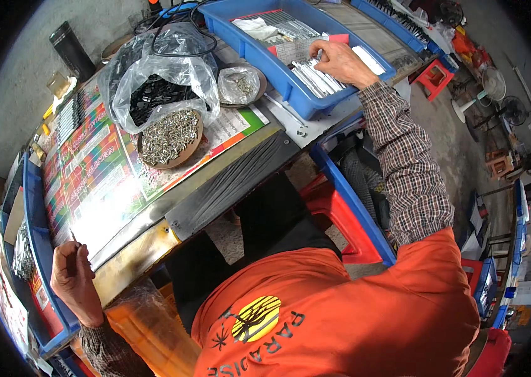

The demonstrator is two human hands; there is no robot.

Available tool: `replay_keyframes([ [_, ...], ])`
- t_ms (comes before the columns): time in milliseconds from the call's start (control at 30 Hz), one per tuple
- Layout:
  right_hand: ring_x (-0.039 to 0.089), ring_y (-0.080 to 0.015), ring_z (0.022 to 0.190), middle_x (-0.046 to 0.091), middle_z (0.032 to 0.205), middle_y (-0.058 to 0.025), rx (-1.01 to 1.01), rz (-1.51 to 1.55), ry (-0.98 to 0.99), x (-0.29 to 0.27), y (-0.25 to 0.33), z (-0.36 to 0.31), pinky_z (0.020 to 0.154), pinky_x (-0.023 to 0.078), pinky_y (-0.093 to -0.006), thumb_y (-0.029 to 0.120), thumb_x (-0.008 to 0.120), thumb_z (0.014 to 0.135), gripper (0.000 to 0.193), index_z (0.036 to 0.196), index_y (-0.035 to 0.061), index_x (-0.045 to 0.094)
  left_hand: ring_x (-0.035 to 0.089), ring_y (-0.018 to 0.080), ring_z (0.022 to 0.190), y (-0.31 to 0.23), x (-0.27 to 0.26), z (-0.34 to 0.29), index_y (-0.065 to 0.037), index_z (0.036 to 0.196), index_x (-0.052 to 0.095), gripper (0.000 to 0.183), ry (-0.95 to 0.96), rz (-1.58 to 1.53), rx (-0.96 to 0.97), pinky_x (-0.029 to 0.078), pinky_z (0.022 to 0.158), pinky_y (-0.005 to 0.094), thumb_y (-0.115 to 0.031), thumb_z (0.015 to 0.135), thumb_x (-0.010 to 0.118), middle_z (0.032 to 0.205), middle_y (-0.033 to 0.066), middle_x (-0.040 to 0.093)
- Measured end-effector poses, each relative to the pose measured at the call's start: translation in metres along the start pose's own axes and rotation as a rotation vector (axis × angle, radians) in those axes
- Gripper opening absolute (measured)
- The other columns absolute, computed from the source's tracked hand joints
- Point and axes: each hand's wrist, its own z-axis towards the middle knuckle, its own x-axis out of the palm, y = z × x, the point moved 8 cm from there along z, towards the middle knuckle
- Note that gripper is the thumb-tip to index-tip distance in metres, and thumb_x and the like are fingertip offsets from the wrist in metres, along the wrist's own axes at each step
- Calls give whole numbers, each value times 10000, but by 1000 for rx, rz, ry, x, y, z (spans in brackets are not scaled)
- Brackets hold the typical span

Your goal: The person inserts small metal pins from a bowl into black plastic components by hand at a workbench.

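My right hand (341, 64) reaches into a blue plastic bin (287, 81) at the upper right. Its fingers curl together over a row of slim silver metal pieces (316, 80); what they pinch, if anything, is hidden. My left hand (76, 279) is at the table's left front corner, thumb and fingers pressed together. A thin dark tip shows just above those fingers, too small to name. Between the hands, a round brown dish (170, 139) heaped with small metal pins or rivets sits before an open clear plastic bag (158, 88) of black parts.
A small bag of tiny parts (238, 85) lies in another dish. Finished-looking slim pieces (69, 119) line the table's far left. A blue crate (42, 251) stands at left, another (356, 195) below the right forearm. A red stool (341, 220) is under the table edge.
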Motion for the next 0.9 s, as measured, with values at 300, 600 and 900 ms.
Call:
replay_keyframes([
  [300,558,-173,632,577,658,-118,47,-61,-94,-14,4,-20,609,445,-316,122,667,731,211,814,-64,612,447,20,532,-18,29,-13,0,998,631,140,123,-262,-24,352,461,171,40,867,603,680,-18,543],
  [600,484,-67,604,551,649,-15,-162,486,-305,-47,121,-72,551,387,-250,161,697,826,202,862,-27,632,529,58,615,-58,52,-25,38,903,635,61,158,-403,-17,426,561,198,38,849,608,728,23,598],
  [900,558,-40,590,579,762,-3,-192,1092,426,32,232,-119,494,450,-174,-1,643,849,63,904,-7,614,533,41,674,-72,94,-55,3,998,629,128,372,-800,-179,448,590,184,-21,874,649,843,6,619],
])
